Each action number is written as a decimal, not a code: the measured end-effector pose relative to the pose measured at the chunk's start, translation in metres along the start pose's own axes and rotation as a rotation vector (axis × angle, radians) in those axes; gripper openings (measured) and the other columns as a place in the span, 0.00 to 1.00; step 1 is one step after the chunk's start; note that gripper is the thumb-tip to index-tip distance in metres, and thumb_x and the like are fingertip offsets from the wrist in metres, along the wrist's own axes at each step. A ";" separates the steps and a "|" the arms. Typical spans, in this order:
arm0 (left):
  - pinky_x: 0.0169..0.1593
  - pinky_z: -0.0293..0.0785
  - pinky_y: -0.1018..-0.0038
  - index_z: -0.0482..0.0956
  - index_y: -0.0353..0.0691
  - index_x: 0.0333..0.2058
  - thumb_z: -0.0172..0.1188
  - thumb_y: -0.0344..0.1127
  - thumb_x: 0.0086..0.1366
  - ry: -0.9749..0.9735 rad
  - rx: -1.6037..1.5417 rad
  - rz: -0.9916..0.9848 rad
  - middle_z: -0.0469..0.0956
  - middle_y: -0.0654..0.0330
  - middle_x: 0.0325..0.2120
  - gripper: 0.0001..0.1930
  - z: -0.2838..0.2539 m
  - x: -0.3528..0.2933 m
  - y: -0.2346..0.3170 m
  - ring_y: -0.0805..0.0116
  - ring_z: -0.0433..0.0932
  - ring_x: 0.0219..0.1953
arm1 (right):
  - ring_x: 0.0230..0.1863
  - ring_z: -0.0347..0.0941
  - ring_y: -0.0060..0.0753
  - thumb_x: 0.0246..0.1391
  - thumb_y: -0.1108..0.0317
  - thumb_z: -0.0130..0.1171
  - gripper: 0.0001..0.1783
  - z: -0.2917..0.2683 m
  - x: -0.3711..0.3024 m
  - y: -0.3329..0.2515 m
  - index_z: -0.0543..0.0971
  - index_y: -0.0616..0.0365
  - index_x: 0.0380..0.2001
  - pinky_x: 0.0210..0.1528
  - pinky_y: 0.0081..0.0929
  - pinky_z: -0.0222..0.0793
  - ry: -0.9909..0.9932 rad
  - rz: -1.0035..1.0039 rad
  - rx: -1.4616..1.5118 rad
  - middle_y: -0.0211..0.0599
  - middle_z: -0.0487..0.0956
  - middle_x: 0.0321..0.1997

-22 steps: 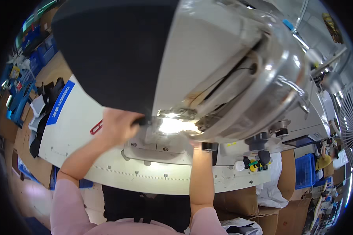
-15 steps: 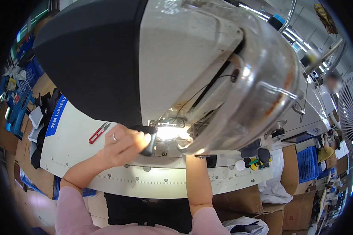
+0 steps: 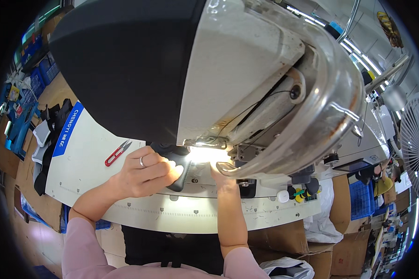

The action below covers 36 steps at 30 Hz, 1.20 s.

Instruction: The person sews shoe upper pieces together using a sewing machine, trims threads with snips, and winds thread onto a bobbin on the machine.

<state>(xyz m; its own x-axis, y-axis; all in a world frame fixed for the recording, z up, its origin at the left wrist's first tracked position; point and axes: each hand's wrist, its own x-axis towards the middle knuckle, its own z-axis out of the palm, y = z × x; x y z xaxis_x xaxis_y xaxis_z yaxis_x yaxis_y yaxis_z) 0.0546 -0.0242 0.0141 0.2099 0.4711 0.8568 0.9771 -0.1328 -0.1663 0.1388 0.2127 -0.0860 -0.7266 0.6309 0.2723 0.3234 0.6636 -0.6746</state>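
Observation:
At the sewing machine (image 3: 246, 74), my left hand (image 3: 146, 174) is closed with its fingers curled round a black padded piece (image 3: 178, 180). That piece lies on the pale machine bed beside the brightly lit needle area. My right hand (image 3: 224, 180) reaches in from below, under the machine head. Only its wrist and back show; its fingers are lost behind the clear guard and in the glare. Red thread snips (image 3: 116, 154) lie on the bed left of my left hand, out of its grasp.
The black cover (image 3: 125, 69) of the machine fills the upper middle. A white round cap (image 3: 282, 196) and small bobbins sit at right. Dark cloth pieces (image 3: 56, 125) lie past the left edge. Cardboard boxes (image 3: 279, 237) stand below the table at right; a fan (image 3: 414, 139) is beyond.
The machine head appears further right in view. More of my right hand shows now, close to the lit area. My left hand keeps its hold on the black padded piece, which appears slightly turned.

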 end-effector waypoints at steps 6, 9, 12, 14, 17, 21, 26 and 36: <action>0.29 0.62 0.77 0.84 0.41 0.29 0.67 0.28 0.39 -0.035 -0.037 -0.025 0.72 0.68 0.26 0.13 -0.001 0.000 0.000 0.75 0.70 0.26 | 0.42 0.76 0.34 0.58 0.77 0.59 0.10 0.001 0.000 -0.001 0.79 0.63 0.44 0.46 0.31 0.71 0.003 0.001 0.012 0.41 0.82 0.44; 0.29 0.62 0.77 0.84 0.41 0.29 0.67 0.27 0.39 -0.024 -0.003 -0.026 0.72 0.68 0.26 0.13 0.000 0.000 0.002 0.75 0.70 0.26 | 0.41 0.76 0.34 0.58 0.77 0.59 0.10 0.001 0.000 -0.001 0.78 0.63 0.43 0.46 0.31 0.70 0.003 0.002 0.010 0.41 0.82 0.44; 0.29 0.62 0.77 0.84 0.41 0.30 0.66 0.28 0.38 -0.021 0.033 -0.001 0.72 0.68 0.27 0.14 -0.001 0.001 0.001 0.75 0.70 0.27 | 0.40 0.76 0.34 0.58 0.77 0.59 0.09 0.001 0.002 -0.002 0.78 0.63 0.43 0.45 0.31 0.70 0.008 0.004 0.014 0.41 0.81 0.43; 0.29 0.62 0.77 0.84 0.41 0.29 0.66 0.28 0.38 -0.033 0.026 -0.012 0.73 0.68 0.27 0.14 -0.001 0.002 0.000 0.75 0.70 0.27 | 0.40 0.76 0.34 0.58 0.77 0.59 0.09 0.000 0.001 -0.002 0.78 0.63 0.42 0.45 0.31 0.70 0.011 0.011 0.014 0.41 0.81 0.43; 0.28 0.63 0.77 0.84 0.40 0.29 0.66 0.28 0.37 -0.034 0.008 -0.007 0.73 0.68 0.26 0.14 -0.001 0.002 0.001 0.75 0.70 0.26 | 0.39 0.75 0.34 0.58 0.77 0.59 0.08 -0.001 0.000 -0.001 0.78 0.63 0.42 0.44 0.31 0.70 0.010 0.012 0.009 0.41 0.81 0.42; 0.28 0.63 0.77 0.84 0.40 0.29 0.65 0.29 0.37 -0.024 0.038 0.000 0.72 0.67 0.26 0.14 -0.001 0.000 0.003 0.75 0.70 0.26 | 0.38 0.75 0.34 0.58 0.77 0.59 0.07 -0.002 -0.001 0.000 0.78 0.63 0.41 0.44 0.31 0.70 0.017 0.019 0.012 0.41 0.81 0.42; 0.28 0.65 0.77 0.83 0.41 0.28 0.66 0.26 0.38 -0.037 0.050 -0.064 0.72 0.67 0.26 0.13 0.006 -0.004 -0.002 0.74 0.71 0.26 | 0.37 0.74 0.34 0.58 0.78 0.59 0.07 -0.002 0.000 0.000 0.77 0.63 0.40 0.43 0.31 0.69 0.027 0.014 0.017 0.40 0.81 0.41; 0.26 0.70 0.77 0.81 0.39 0.24 0.67 0.19 0.42 0.021 0.091 -0.093 0.73 0.67 0.26 0.10 0.011 0.005 -0.005 0.73 0.72 0.26 | 0.35 0.73 0.34 0.58 0.78 0.59 0.05 0.000 0.003 -0.002 0.77 0.63 0.38 0.41 0.31 0.69 0.039 0.020 0.021 0.40 0.80 0.39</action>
<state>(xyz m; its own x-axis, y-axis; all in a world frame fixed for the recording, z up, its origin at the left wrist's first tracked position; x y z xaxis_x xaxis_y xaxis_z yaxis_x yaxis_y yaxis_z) 0.0518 -0.0118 0.0144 0.1182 0.4591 0.8805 0.9917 -0.0091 -0.1284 0.1359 0.2132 -0.0841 -0.6956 0.6594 0.2851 0.3245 0.6425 -0.6942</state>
